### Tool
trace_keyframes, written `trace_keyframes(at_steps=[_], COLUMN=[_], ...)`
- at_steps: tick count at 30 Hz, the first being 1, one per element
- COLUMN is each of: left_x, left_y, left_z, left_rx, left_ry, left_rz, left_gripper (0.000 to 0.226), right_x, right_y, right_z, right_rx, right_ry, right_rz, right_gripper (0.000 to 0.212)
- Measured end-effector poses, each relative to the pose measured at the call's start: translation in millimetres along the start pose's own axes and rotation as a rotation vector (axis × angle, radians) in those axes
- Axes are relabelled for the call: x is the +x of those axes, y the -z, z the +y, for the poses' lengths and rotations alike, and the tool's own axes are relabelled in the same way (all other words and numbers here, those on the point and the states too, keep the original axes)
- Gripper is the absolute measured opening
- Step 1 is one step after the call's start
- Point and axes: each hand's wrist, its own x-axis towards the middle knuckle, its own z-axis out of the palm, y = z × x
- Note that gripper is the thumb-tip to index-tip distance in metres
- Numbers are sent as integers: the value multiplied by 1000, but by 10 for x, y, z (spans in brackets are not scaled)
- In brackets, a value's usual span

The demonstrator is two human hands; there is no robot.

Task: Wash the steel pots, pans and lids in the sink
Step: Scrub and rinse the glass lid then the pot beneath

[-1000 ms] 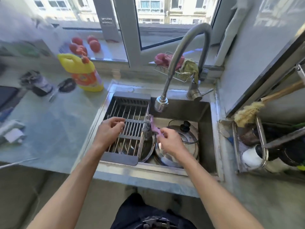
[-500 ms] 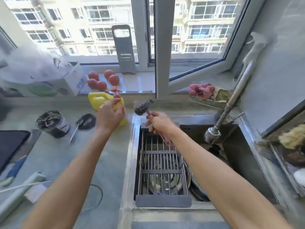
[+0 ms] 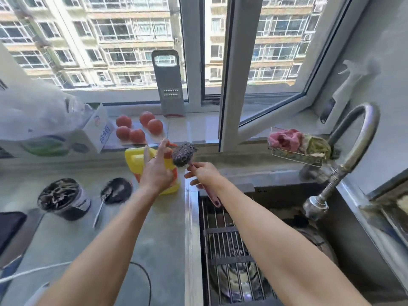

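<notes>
left hand [image 3: 157, 172]: curled, index raised | right hand [image 3: 204, 173]: fingers pinching

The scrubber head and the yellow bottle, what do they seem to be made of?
The scrubber head looks like steel wool: a grey, glinting, tangled ball on a purple handle. The yellow bottle looks like plastic: opaque, smooth, a moulded handle. Neither is certain.

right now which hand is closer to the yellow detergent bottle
Left. The left hand is on the yellow detergent bottle, at its pump top; the right hand is beside it, holding the scrubber brush.
</notes>
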Motion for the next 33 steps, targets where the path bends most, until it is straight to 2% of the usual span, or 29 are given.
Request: trace_keyframes(at_steps=[2, 9, 25, 33], left_x=[2, -25, -53, -57], left_y=[-28, -88, -54, 70], left_z=[-37, -155, 28, -97], left_rx=[-24, -69, -57, -42], left_ry=[-8, 1, 54, 69], left_rz=[4, 29, 65, -62], left_gripper=[91, 86, 77, 95], right_x=[37, 108, 100, -47], right_y=[-13, -118, -92, -54], right_z=[42, 4, 20, 45], right_rx=[33, 113, 131, 197], right_ry=[-5, 16, 11, -10], right_rz=[9, 52, 45, 41], right_gripper=[16, 17, 22, 16])
